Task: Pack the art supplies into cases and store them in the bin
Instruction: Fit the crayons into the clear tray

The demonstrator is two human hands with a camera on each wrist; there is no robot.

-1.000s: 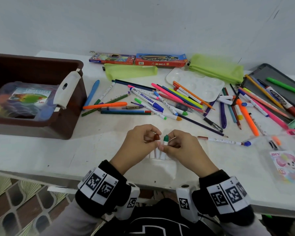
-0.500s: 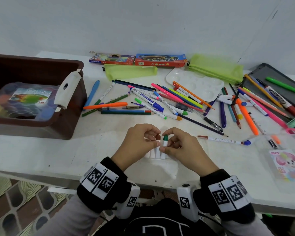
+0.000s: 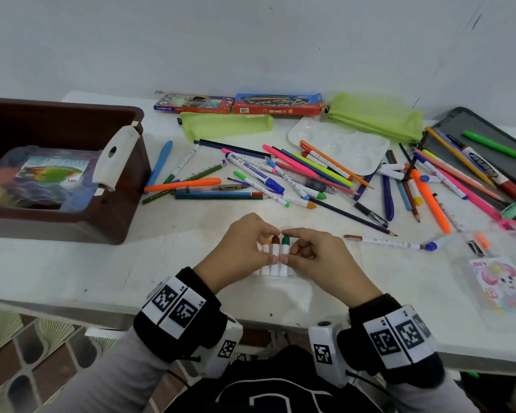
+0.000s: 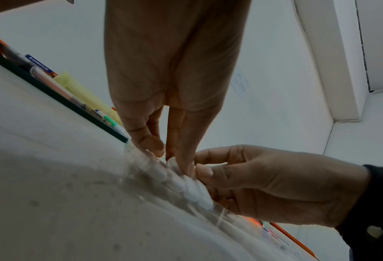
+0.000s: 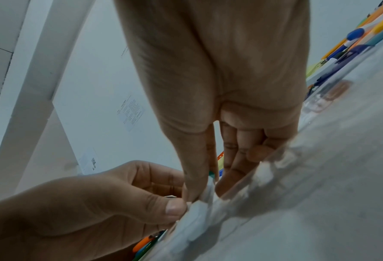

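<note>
Three small white markers [image 3: 276,257] with yellow, brown and green caps stand side by side near the table's front edge, their lower ends in a clear plastic pouch [image 3: 283,293]. My left hand [image 3: 259,245] pinches them from the left. My right hand [image 3: 294,247] pinches them from the right, by the green cap. In the left wrist view my left hand [image 4: 174,159] presses on the white barrels [image 4: 186,187]. In the right wrist view my right hand [image 5: 208,190] pinches the barrels [image 5: 199,217]. The brown bin [image 3: 122,216] at the left holds a filled clear case [image 3: 42,180].
Several loose pens and pencils [image 3: 280,174] lie across the middle. Behind them are two green mesh pouches [image 3: 224,126], a white palette [image 3: 340,144] and two pencil boxes [image 3: 277,103]. A grey tray [image 3: 474,123] with markers and a clear pouch with a card [image 3: 501,281] are at the right.
Both hands stayed in place around the markers. The left fingers shifted, so the yellow and brown caps now show beside the green one.
</note>
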